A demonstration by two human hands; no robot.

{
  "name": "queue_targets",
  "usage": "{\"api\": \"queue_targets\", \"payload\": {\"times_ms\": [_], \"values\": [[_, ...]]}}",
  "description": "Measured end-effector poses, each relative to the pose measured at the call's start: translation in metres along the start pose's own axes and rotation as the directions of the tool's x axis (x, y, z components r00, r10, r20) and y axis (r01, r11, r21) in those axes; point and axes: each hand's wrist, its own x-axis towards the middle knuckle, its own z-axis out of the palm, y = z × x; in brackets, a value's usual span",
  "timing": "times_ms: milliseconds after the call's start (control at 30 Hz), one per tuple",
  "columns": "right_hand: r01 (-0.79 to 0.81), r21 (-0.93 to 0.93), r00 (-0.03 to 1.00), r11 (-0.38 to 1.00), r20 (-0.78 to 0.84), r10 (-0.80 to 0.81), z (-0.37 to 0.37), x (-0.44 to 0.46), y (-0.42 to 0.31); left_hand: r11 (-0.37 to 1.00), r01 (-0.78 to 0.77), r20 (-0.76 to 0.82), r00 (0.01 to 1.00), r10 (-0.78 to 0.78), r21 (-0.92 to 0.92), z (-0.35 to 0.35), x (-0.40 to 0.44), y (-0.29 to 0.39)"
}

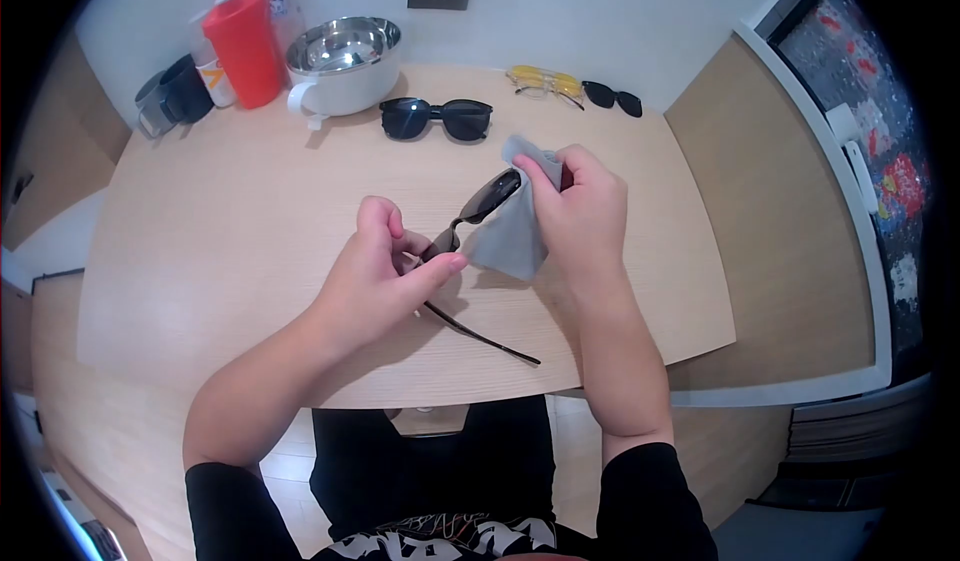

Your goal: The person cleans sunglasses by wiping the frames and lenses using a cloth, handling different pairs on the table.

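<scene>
A pair of dark sunglasses point(490, 198) is held above the table between my two hands. My left hand point(385, 266) grips it by the near lens and frame, thumb on top. One thin black temple arm hangs out below that hand toward the table's front edge. My right hand point(583, 196) pinches a grey cloth point(515, 236) at the far lens. The cloth covers that lens's outer edge, and its lower corner hangs down. The right fingertips are partly hidden behind the cloth.
A second pair of sunglasses point(437, 120) lies at the back. Yellow-lensed glasses point(545, 82) and small dark lenses point(612, 99) are at the back right. A white-handled steel bowl point(345, 66), a red pitcher point(243, 49) and dark cups point(187, 91) stand back left on the wooden table point(200, 251).
</scene>
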Motion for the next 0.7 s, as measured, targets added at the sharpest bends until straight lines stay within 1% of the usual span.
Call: {"api": "queue_targets", "payload": {"times_ms": [67,167,367,467,567,700], "values": [[0.0,-0.018,1.0,1.0,0.011,0.0,0.001,0.002,0.007,1.0,-0.009,0.004,1.0,0.009,0.011,0.0,0.0,-0.001],[-0.002,0.01,0.999,1.0,0.05,0.002,0.0,0.003,0.008,1.0,-0.013,0.016,1.0,0.012,0.022,-0.001,0.0,0.0],[-0.007,0.212,1.0,0.977,0.009,0.005,0.001,-0.001,-0.003,0.998,0.049,0.035,0.998,-0.048,-0.028,-0.003,-0.003,0.007],[0.061,0.247,0.998,0.967,-0.035,-0.054,0.002,-0.004,-0.005,1.0,0.026,0.036,0.999,-0.026,-0.014,-0.004,-0.002,0.007],[0.103,0.299,0.995,0.949,-0.046,-0.094,0.0,-0.008,-0.009,0.999,0.021,0.035,0.999,-0.02,-0.031,-0.005,-0.001,0.005],[0.238,0.27,0.968,0.933,0.017,-0.251,-0.002,-0.02,-0.022,0.969,0.072,-0.013,0.997,-0.077,-0.238,-0.001,0.004,-0.003]]}}
